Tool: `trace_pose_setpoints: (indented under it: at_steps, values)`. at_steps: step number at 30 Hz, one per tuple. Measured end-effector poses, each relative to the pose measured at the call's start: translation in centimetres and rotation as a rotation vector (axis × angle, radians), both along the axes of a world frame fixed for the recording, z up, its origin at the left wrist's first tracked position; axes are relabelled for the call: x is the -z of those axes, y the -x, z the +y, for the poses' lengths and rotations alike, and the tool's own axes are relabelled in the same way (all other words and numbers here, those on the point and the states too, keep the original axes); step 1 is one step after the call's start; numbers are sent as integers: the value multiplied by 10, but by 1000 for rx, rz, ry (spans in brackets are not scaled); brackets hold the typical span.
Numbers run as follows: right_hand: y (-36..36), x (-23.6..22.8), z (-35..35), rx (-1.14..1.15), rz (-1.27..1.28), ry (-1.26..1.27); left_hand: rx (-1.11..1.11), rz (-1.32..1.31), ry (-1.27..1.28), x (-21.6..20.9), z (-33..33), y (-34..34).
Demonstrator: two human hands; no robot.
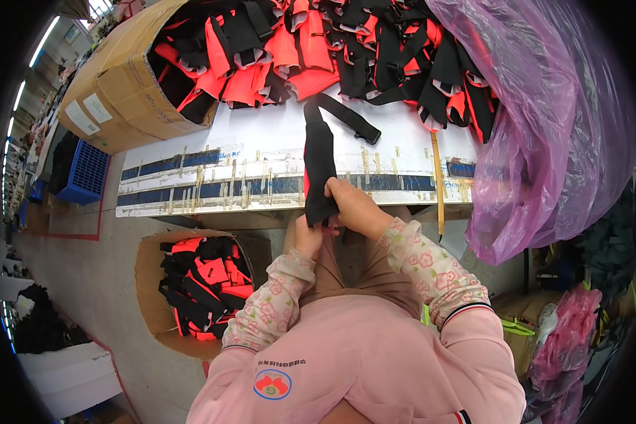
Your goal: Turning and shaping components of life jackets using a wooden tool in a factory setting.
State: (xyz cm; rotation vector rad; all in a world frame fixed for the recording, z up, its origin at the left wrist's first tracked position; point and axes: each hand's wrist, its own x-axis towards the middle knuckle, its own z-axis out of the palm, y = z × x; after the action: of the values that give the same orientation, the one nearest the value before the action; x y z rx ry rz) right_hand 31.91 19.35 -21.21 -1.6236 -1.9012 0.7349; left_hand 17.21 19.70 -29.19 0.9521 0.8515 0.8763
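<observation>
Both my hands hold the near end of a black fabric strap (pixel 320 159) with a bright orange-red edge. It stretches away from me over the table's front edge. From its far end a narrow webbing belt with a black buckle (pixel 369 135) bends to the right on the tabletop. My right hand (pixel 357 206) closes on the strap's right side, thumb on top. My left hand (pixel 307 238) is closed at its lower end, with fingertips partly hidden beneath the fabric. Beyond them lies a large heap of similar black and orange-red straps (pixel 311 49).
The white tabletop (pixel 261 152) carries strips of tape. A cardboard box (pixel 116 92) lies at the back left. Translucent purple plastic (pixel 537 141) drapes over the right side. An open carton (pixel 148 283) of straps stands on the floor at left, near a blue crate (pixel 85 173).
</observation>
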Motion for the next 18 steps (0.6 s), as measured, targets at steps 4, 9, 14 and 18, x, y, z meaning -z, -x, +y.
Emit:
trace_pose_setpoints:
  at_steps: [4, 9, 14, 18]
  values:
    - [11, -11, -1, 36, -193, 49, -48, -7, 47, -1, 0, 1]
    - [11, 6, 7, 82, -240, -41, 46, 0, 217, 0, 12, 13]
    - [6, 5, 9, 63, -303, -37, 14, -18, 197, 4, 9, 8]
    - [-5, -58, 12, -82, -310, 157, 18, -72, 210, -10, 7, 7]
